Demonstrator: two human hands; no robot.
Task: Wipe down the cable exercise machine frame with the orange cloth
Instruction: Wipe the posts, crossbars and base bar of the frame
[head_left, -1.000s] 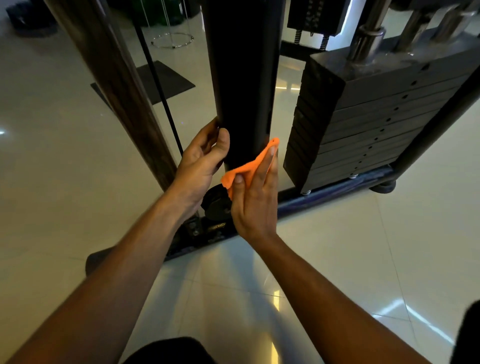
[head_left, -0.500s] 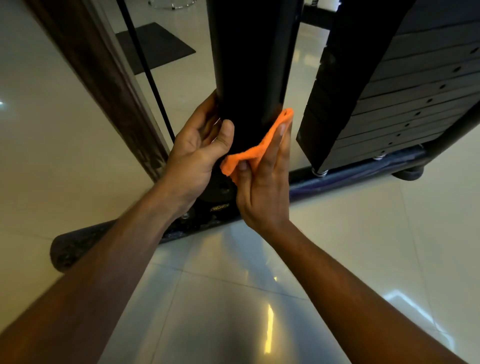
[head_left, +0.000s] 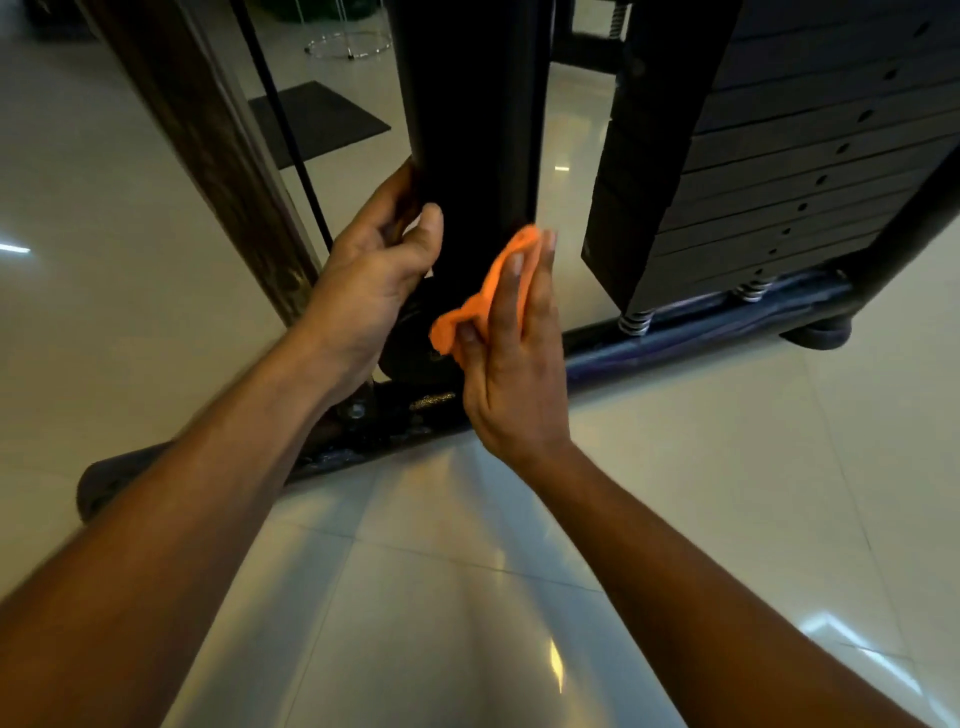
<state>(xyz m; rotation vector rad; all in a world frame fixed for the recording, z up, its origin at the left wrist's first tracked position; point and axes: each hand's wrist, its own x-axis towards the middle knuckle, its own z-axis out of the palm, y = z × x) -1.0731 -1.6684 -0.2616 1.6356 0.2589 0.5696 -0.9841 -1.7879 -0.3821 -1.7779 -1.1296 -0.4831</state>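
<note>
My right hand (head_left: 511, 358) presses the orange cloth (head_left: 488, 291) with flat fingers against the black frame post's (head_left: 467, 130) right edge, while my left hand (head_left: 374, 280) curls around its left side.

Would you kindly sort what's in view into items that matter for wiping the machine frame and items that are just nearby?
Part of the job:
orange cloth
black upright frame post
right hand
left hand

Just nearby:
black weight stack
dark floor mat
brown wooden post
</note>
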